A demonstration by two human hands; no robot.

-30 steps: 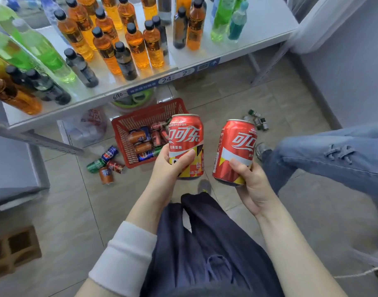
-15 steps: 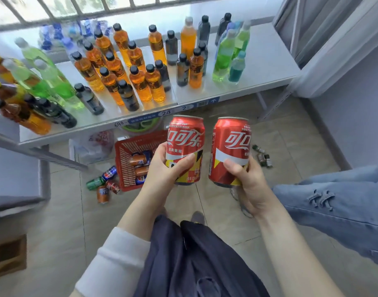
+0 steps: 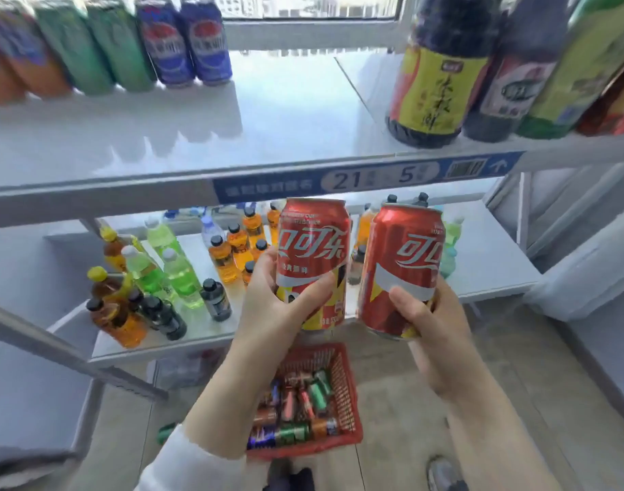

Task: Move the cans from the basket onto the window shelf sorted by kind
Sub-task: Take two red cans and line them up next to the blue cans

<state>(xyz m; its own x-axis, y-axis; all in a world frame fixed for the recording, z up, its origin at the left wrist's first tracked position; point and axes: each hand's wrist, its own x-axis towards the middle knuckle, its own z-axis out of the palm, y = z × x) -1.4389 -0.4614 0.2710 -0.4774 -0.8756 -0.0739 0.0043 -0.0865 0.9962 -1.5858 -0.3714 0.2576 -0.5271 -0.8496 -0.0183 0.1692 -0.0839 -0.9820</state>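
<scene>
Left hand (image 3: 268, 299) grip holds a red cola can (image 3: 312, 256); right hand (image 3: 434, 324) grip holds another (image 3: 399, 267), below the window shelf (image 3: 197, 136).

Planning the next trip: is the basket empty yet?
Not empty: many cans lie on their sides inside the basket.

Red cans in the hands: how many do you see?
2. The left can is in the left hand, the right can in the right hand. The basket may hide more red ones.
</scene>
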